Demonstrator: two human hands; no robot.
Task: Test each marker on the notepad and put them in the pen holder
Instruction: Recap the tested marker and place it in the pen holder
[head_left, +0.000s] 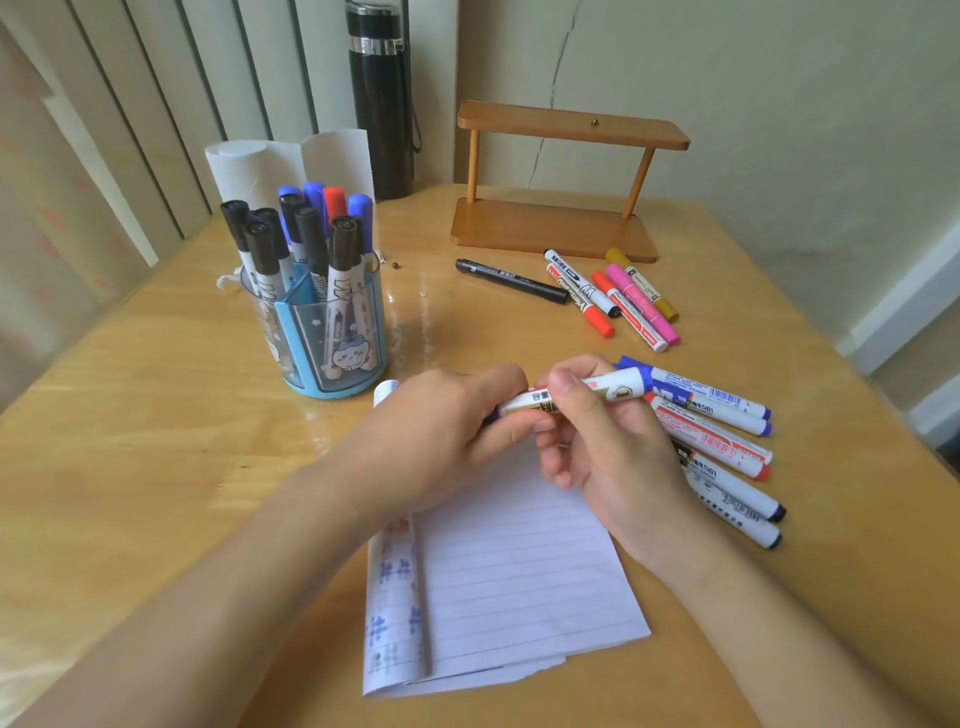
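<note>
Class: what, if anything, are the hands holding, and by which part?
One blue-capped marker: the left hand grips its back end, the right hand pinches the barrel's middle, cap end free.

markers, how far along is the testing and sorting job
Done: roughly ten markers stand in the pen holder. In hand: the left hand and right hand both grip a blue-capped white marker over the notepad. Left: a pile of whiteboard markers lies right of the notepad, and several loose markers lie in front of the wooden shelf.

Pen holder (332, 338) left behind notepad (519, 571), loose markers (717, 441) right of notepad
</note>
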